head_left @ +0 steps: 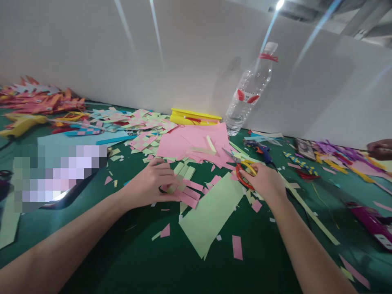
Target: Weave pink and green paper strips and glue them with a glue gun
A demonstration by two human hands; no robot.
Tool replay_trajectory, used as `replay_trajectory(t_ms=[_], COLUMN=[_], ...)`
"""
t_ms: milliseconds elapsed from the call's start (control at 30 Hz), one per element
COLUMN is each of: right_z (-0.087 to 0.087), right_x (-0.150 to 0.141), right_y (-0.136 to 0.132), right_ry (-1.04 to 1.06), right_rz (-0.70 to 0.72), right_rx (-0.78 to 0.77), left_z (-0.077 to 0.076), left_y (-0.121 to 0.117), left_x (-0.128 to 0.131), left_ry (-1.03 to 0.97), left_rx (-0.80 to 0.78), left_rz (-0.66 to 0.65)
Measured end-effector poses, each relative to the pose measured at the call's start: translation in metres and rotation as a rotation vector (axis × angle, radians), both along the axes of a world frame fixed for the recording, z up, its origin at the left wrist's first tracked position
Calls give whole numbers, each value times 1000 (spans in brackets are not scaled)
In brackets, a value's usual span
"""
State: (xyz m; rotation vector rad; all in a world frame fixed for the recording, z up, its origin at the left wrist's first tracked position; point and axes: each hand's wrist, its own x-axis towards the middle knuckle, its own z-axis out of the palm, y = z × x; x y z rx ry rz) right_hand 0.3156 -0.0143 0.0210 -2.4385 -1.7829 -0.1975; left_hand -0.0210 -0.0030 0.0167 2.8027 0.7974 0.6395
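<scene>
A curled left hand point(157, 181) pinches woven pink-and-green paper strips point(190, 194); the right hand point(268, 179) clasps red-and-yellow-handled metal scissors point(238, 161). Oblong pale-green paper point(212, 214) lies between.

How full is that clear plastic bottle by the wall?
It looks empty: the bottle is see-through above and below its label, and no liquid line shows.
</scene>
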Motion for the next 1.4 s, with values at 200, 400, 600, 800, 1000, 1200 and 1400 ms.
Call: replay_trajectory(t_ms=[200,400,600,800,1000,1200,1400], right_z=[-1,1,-1,-1,1,0,-2], right_x=[1,0,2,3,0,4,5], right_y=[0,-1,-2,-2,-1,-2,-3], right_ry=[-16,-10,-19,-16,-42,-134,-145], right_rz=[-1,10,37,56,50,139,232], right_rx=[-9,-19,-2,-7,-55,141,349], left_z=[-2,-3,-4,-4,-5,-9,-13], left_y=[2,4,2,2,-1,-7,-13], left_x=[-1,-4,-2,-1,2,13,24], left_ry=[71,71,54,49,34,-4,25], left_rx=[-30,-37,9,22,14,45,76], left_rz=[-14,-24,-35,-12,-19,-11,-12])
